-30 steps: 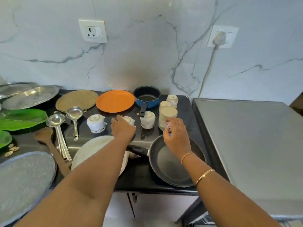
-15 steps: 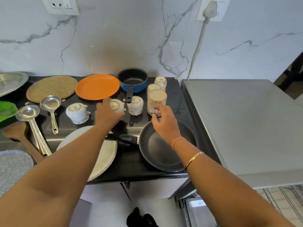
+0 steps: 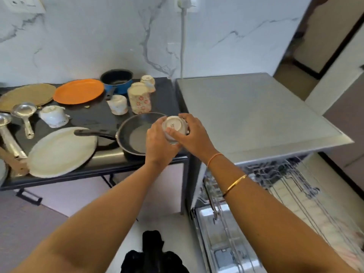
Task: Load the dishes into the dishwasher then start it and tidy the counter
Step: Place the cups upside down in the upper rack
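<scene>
Both my hands hold one small white cup (image 3: 173, 126), bottom up, above the right rim of the black frying pan (image 3: 136, 133). My left hand (image 3: 159, 142) grips it from the left and my right hand (image 3: 192, 133) wraps it from the right. Two more white cups (image 3: 118, 104) (image 3: 53, 116), a flowered tumbler (image 3: 139, 99), a blue saucepan (image 3: 117, 79), an orange plate (image 3: 78, 91) and a white plate (image 3: 59, 150) stand on the black counter (image 3: 94, 117). The dishwasher (image 3: 252, 115) is at the right, its wire rack (image 3: 291, 194) pulled out over the open door (image 3: 220, 243).
Steel ladles (image 3: 24, 117) and a wooden spatula (image 3: 13, 162) lie at the counter's left, beside a round woven mat (image 3: 27, 95). A white cable (image 3: 183, 36) runs down the marble wall. A dark object (image 3: 153, 253) lies on the floor below me.
My left hand lifted a white cup off the counter and carried it right over the pan. My right hand left the tumbler and joined it. The view swung right toward the dishwasher.
</scene>
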Demonstrator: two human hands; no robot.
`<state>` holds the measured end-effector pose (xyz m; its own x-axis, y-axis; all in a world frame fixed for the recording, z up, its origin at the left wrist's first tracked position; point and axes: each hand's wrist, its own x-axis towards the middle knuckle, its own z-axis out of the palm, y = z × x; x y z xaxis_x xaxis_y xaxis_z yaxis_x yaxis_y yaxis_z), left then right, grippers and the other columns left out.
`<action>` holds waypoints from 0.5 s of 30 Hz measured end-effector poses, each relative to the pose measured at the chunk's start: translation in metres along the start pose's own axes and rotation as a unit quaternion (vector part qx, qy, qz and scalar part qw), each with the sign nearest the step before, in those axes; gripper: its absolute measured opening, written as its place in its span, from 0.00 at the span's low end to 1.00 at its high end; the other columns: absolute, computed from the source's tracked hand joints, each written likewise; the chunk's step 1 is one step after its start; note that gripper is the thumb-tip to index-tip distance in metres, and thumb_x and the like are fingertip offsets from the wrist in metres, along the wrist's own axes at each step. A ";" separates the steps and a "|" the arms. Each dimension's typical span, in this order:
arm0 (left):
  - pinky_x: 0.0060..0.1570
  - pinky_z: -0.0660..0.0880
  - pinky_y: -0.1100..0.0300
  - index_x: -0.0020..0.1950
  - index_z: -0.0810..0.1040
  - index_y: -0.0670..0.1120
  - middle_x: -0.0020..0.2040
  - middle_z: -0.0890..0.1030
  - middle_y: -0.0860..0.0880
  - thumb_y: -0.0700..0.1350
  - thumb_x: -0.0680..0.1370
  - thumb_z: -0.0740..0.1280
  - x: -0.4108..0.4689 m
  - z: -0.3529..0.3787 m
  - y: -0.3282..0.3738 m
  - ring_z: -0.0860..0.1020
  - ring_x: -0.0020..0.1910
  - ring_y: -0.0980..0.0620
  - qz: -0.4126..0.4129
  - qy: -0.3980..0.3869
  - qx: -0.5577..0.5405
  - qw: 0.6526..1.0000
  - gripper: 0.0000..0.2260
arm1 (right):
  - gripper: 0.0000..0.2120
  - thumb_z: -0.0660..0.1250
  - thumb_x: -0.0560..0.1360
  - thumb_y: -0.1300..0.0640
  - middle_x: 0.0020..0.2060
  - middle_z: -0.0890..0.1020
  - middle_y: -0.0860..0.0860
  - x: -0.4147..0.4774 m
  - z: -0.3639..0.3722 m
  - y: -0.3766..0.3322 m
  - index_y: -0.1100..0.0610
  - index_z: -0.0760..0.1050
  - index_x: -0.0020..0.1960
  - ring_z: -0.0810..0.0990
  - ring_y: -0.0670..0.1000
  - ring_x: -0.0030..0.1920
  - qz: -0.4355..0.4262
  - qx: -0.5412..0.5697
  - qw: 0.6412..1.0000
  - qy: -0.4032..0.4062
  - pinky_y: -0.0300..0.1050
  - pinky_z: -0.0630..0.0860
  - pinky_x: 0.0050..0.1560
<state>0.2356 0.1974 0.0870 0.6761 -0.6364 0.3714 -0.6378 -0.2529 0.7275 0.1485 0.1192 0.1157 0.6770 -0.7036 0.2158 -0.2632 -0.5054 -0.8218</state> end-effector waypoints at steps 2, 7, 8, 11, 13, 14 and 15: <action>0.64 0.67 0.53 0.69 0.68 0.41 0.63 0.74 0.44 0.50 0.65 0.78 -0.030 0.030 0.021 0.70 0.62 0.46 0.027 -0.016 -0.011 0.999 0.37 | 0.28 0.72 0.70 0.44 0.57 0.75 0.51 -0.031 -0.036 0.023 0.53 0.68 0.65 0.75 0.51 0.56 0.049 0.018 0.999 -0.013 0.45 0.74 0.57; 0.65 0.65 0.55 0.69 0.69 0.42 0.61 0.76 0.43 0.55 0.64 0.75 -0.105 0.110 0.074 0.73 0.61 0.44 0.065 -0.102 -0.039 0.992 0.38 | 0.34 0.75 0.68 0.48 0.59 0.74 0.52 -0.108 -0.111 0.089 0.55 0.65 0.69 0.76 0.51 0.57 0.177 0.053 0.983 -0.015 0.46 0.77 0.57; 0.64 0.65 0.54 0.70 0.68 0.42 0.62 0.76 0.43 0.53 0.64 0.76 -0.121 0.125 0.084 0.72 0.61 0.43 0.058 -0.131 -0.047 0.989 0.39 | 0.34 0.75 0.68 0.49 0.58 0.74 0.51 -0.125 -0.124 0.100 0.55 0.65 0.69 0.76 0.49 0.56 0.204 0.063 0.977 -0.014 0.40 0.78 0.54; 0.62 0.65 0.54 0.73 0.64 0.44 0.63 0.75 0.45 0.52 0.66 0.77 -0.161 0.160 0.098 0.69 0.62 0.45 0.054 -0.210 -0.054 0.975 0.40 | 0.29 0.76 0.69 0.53 0.53 0.75 0.48 -0.167 -0.150 0.135 0.55 0.67 0.65 0.76 0.47 0.52 0.267 0.071 0.961 -0.025 0.31 0.75 0.47; 0.61 0.67 0.53 0.73 0.64 0.47 0.63 0.75 0.49 0.54 0.67 0.76 -0.184 0.182 0.098 0.68 0.61 0.48 0.063 -0.250 -0.064 0.964 0.38 | 0.27 0.76 0.67 0.53 0.52 0.76 0.47 -0.189 -0.158 0.162 0.52 0.68 0.62 0.77 0.48 0.52 0.302 0.066 0.951 -0.027 0.39 0.77 0.53; 0.61 0.68 0.52 0.72 0.65 0.48 0.63 0.75 0.50 0.55 0.67 0.76 -0.193 0.191 0.096 0.68 0.61 0.48 0.071 -0.267 -0.063 0.959 0.38 | 0.28 0.77 0.67 0.53 0.52 0.76 0.47 -0.199 -0.158 0.175 0.52 0.69 0.63 0.77 0.49 0.52 0.318 0.052 0.946 -0.021 0.43 0.77 0.54; 0.61 0.68 0.51 0.72 0.65 0.48 0.63 0.75 0.50 0.56 0.67 0.75 -0.201 0.201 0.093 0.68 0.60 0.48 0.073 -0.288 -0.059 0.953 0.38 | 0.28 0.77 0.66 0.53 0.51 0.76 0.48 -0.208 -0.156 0.191 0.52 0.69 0.63 0.77 0.49 0.52 0.337 0.034 0.941 -0.012 0.44 0.76 0.54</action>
<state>-0.0337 0.1552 -0.0365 0.2457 -0.9618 0.1204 -0.6409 -0.0680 0.7646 -0.1500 0.0911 -0.0037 0.3877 -0.8405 -0.3785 -0.5950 0.0854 -0.7992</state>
